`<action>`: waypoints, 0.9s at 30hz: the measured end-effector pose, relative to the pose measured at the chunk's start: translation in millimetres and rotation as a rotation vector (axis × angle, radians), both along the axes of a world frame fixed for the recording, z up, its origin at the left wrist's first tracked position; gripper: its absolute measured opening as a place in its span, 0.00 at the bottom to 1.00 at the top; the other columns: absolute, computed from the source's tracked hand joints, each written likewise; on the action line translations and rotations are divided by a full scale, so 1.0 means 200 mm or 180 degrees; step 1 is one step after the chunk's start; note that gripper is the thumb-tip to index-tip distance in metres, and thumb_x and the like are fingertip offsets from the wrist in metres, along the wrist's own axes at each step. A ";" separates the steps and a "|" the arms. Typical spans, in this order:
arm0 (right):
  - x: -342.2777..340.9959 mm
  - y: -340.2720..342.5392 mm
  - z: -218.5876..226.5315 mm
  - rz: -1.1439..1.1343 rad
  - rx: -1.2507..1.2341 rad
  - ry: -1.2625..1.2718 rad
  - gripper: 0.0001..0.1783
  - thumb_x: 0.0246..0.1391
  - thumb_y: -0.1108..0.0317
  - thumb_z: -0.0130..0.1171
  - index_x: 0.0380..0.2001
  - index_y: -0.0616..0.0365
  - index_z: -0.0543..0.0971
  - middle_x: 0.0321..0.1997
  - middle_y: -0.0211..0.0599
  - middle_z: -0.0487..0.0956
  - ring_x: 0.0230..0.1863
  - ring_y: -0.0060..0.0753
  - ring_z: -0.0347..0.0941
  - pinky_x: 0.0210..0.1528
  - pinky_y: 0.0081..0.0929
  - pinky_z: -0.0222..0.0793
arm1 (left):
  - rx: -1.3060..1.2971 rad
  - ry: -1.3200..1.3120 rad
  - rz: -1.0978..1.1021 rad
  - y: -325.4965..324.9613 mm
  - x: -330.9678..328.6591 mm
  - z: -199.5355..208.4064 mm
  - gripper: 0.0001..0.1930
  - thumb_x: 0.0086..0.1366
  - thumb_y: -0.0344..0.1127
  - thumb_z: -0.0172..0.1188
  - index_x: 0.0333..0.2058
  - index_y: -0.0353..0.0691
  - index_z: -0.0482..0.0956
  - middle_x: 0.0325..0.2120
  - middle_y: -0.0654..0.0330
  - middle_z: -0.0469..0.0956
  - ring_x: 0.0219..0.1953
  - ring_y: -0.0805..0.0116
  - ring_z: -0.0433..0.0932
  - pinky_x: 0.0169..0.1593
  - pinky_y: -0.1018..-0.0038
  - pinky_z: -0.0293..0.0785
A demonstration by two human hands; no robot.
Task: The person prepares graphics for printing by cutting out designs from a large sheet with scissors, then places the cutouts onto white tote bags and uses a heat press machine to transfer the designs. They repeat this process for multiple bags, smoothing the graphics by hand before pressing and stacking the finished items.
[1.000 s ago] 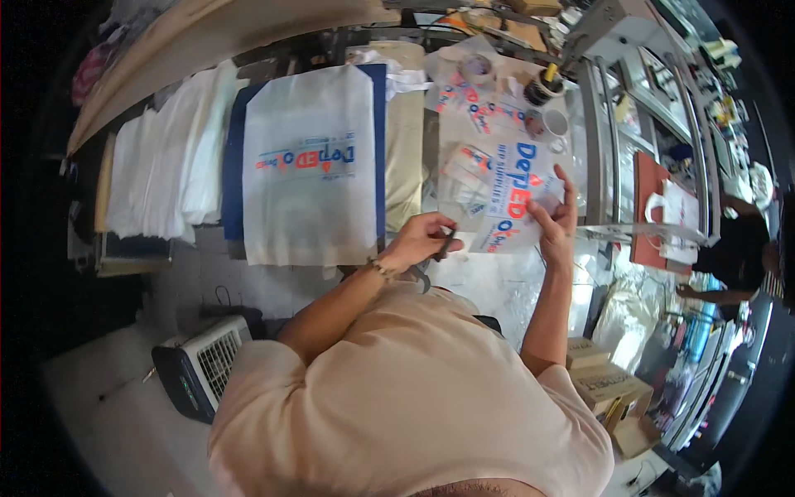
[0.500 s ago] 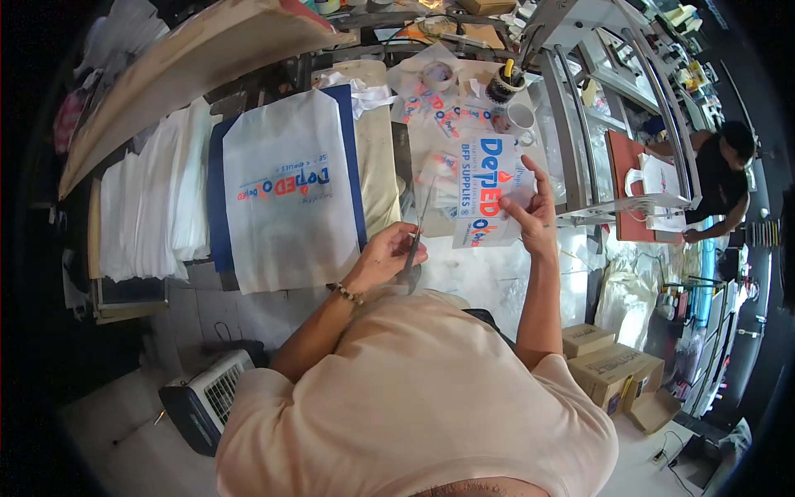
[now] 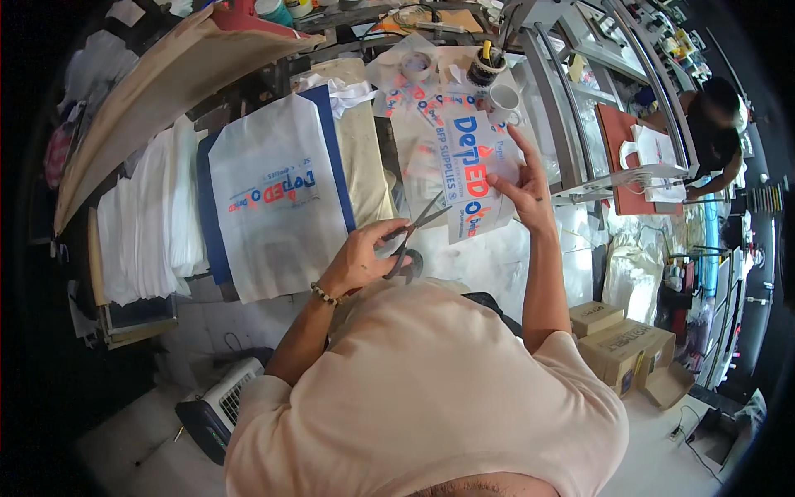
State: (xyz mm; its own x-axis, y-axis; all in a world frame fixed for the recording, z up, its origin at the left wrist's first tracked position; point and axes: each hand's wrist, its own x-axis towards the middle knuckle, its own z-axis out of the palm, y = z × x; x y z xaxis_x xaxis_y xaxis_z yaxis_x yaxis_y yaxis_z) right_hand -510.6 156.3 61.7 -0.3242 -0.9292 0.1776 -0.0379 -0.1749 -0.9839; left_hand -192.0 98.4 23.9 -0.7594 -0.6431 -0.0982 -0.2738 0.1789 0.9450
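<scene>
While both hands work above the table [image 3: 497, 265]:
Left hand [image 3: 358, 258]: grip closed around the handles of dark scissors [image 3: 411, 236], blades parted, tips touching the sheet.
Right hand [image 3: 523, 186]: grip pinching a clear printed sheet [image 3: 474, 178], held up tilted.
Far edge: white mug [image 3: 503, 99].
Left side: white bag [image 3: 277, 203], lying flat.
</scene>
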 end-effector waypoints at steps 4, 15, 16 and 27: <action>-0.03 -0.02 0.06 0.0492 0.0438 0.0139 0.32 0.52 0.80 0.69 0.63 0.56 0.77 0.64 0.40 0.77 0.59 0.29 0.75 0.56 0.29 0.74 | -0.0272 -0.0191 0.0009 -0.02 0.00 0.06 0.34 0.54 0.38 0.77 0.59 0.40 0.77 0.53 0.52 0.82 0.53 0.57 0.82 0.54 0.65 0.78; -0.02 -0.02 0.07 0.0571 0.0471 0.0692 0.28 0.49 0.77 0.73 0.56 0.64 0.81 0.57 0.39 0.82 0.58 0.30 0.75 0.62 0.27 0.69 | -0.0741 -0.0048 0.0029 0.03 0.00 0.05 0.32 0.54 0.37 0.76 0.58 0.38 0.78 0.50 0.48 0.82 0.50 0.51 0.83 0.56 0.64 0.78; -0.01 -0.02 0.08 0.0587 0.0662 0.0493 0.28 0.48 0.77 0.73 0.56 0.64 0.81 0.56 0.40 0.82 0.56 0.29 0.75 0.61 0.26 0.70 | -0.0757 -0.0018 0.0036 0.03 0.01 0.05 0.32 0.54 0.37 0.76 0.58 0.38 0.78 0.50 0.49 0.83 0.50 0.51 0.83 0.56 0.64 0.78; 0.04 -0.07 0.12 0.0835 0.0619 0.0579 0.31 0.45 0.80 0.74 0.56 0.63 0.81 0.57 0.40 0.82 0.57 0.29 0.75 0.62 0.27 0.69 | -0.0697 -0.0005 0.0055 0.06 0.05 0.04 0.32 0.54 0.38 0.75 0.58 0.38 0.77 0.49 0.47 0.83 0.51 0.51 0.83 0.56 0.63 0.77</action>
